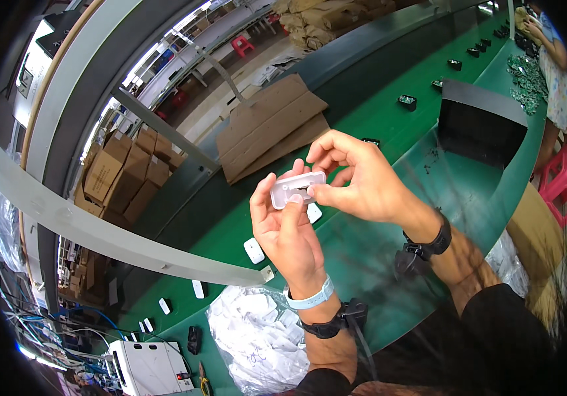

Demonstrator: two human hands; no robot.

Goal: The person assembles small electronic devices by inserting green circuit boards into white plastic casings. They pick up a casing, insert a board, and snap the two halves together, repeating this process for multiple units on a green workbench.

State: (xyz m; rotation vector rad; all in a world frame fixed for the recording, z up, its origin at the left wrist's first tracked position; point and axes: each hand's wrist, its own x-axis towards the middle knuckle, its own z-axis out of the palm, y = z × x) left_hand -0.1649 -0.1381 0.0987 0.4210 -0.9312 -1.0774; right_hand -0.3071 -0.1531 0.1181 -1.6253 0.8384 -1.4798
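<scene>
Both hands hold up above the green worktop [389, 125], so the stretch right under them lies open apart from two small white parts [253, 251] lying flat. Toward the person, a clear bag of white pieces [257, 336] blocks the near edge. On the left a grey metal bar [98, 231] slants across, closing that side. Ahead, flat cardboard sheets [270, 125] and a dark upright panel [481, 125] stand well apart, with bare belt between them.

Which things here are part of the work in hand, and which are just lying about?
In hand:
left hand
right hand
white plastic piece, held by both
white pieces on the green belt
clear bag of white parts

Lying about:
flattened cardboard
stacked boxes
pliers
pink stool
</scene>
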